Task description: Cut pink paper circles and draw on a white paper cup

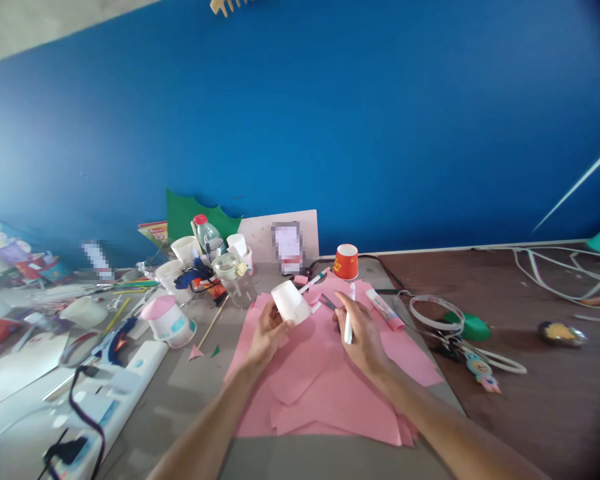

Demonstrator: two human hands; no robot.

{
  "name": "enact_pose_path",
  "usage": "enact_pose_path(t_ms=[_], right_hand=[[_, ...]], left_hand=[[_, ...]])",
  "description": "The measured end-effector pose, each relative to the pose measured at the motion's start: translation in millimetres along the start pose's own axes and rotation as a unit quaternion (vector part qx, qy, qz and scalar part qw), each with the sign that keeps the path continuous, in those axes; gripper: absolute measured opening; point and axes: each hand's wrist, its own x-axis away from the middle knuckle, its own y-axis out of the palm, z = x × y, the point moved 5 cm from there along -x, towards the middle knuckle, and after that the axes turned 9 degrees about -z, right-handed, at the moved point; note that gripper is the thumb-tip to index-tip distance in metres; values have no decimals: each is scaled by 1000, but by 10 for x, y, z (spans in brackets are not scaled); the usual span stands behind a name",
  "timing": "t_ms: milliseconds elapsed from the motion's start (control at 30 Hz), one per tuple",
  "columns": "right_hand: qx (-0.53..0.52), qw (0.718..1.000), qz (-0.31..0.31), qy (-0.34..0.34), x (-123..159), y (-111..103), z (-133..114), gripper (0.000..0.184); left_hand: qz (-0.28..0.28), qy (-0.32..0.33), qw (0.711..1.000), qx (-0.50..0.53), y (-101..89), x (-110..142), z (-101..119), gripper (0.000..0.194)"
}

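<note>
- Blue wall [300,120] is backing a cluttered grey surface [180,413].
- Left hand [266,339] is pinching a tilted white cup [291,303] over pink paper [330,400]; right hand [366,340] is pinching a white pen [349,328], apart from it.
- Cup is looking nearly plain; little seems done, much left.
- Dark blades [327,302], a pink-and-white tube [385,310] and a red cup [347,265] are crowding nearby.

Forearms reach toward the far edge of the desk [530,413], converging. Left hand [270,335]: thumb and fingers curled in a grip. Right hand [363,333]: apart from left, fingers bent, thumb side up.
</note>
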Motion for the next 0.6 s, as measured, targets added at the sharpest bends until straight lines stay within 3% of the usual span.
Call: enact_pose_path(t_ms=[133,267,467,600], right_hand=[[126,992,-14,-1,-3,16,45,34],[130,989,-65,-33,-1,84,-3,44],[159,978,-118,-71,5,184,-16,55],[145,963,-187,-126,10,287,-27,63]], left_hand=[[40,16,990,-132,-2,58,3,64],[56,26,969,-240,30,82,48,64],[50,43,963,-260,49,82,56,63],[63,47,961,-265,25,70,6,68]])
